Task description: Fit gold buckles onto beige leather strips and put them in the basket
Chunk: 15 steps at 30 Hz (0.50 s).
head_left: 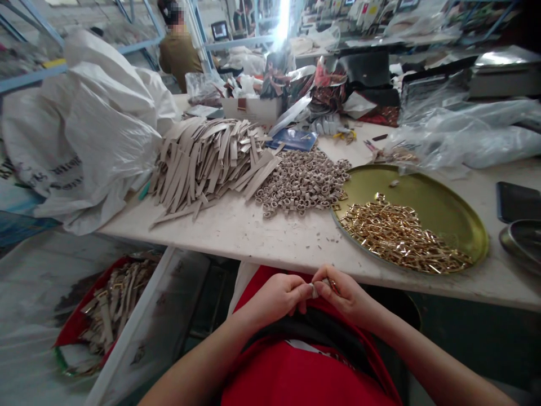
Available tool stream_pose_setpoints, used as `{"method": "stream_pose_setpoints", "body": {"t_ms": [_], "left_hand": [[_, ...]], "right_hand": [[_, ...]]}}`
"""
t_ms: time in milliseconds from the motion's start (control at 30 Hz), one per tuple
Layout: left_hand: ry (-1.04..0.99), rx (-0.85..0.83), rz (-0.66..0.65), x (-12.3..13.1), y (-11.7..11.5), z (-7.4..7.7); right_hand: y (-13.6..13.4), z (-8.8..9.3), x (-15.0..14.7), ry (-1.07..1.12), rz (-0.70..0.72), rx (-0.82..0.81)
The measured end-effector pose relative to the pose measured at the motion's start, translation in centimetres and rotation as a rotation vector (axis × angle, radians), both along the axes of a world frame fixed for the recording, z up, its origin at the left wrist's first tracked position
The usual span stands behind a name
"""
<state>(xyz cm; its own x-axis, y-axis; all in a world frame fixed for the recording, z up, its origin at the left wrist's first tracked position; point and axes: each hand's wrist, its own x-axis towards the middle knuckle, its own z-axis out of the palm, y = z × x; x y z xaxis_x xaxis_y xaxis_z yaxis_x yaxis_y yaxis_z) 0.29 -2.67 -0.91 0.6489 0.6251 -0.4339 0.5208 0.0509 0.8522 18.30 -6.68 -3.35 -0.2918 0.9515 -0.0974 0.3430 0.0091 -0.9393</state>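
Note:
In front of my lap, just off the table's near edge, my two hands meet. The fingertips of my left hand (281, 294) are closed on a small beige leather loop (313, 290). My right hand (344, 293) pinches from the other side, with a gold buckle (333, 286) partly hidden among its fingers. Beyond them on the table lie a heap of similar beige loops (302, 183) and a pile of cut beige straps (211, 160). A round gold-coloured tray (448, 208) holds many gold buckles (401, 237).
A large white sack (105, 107) stands at the left. Below it, a red-rimmed container (71, 330) holds buckled straps. Plastic bags (473, 132), a dark phone-like slab (518, 202) and a metal bowl (524, 239) lie right. Someone (180, 53) sits at the back.

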Motion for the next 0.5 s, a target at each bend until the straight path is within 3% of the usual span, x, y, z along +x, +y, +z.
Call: {"method": "stream_pose_setpoints", "body": {"t_ms": [200, 400, 500], "left_hand": [[0.0, 0.164, -0.05, 0.3, 0.5, 0.2], [0.028, 0.139, 0.042, 0.2, 0.2, -0.3], [0.012, 0.129, 0.045, 0.1, 0.0, -0.3]], "right_hand": [[-0.2, -1.2, -1.7, 0.207, -0.331, -0.065], [-0.4, -1.3, -2.6, 0.252, -0.397, -0.069], [-0.8, -1.3, -2.1, 0.258, -0.341, -0.087]]}}
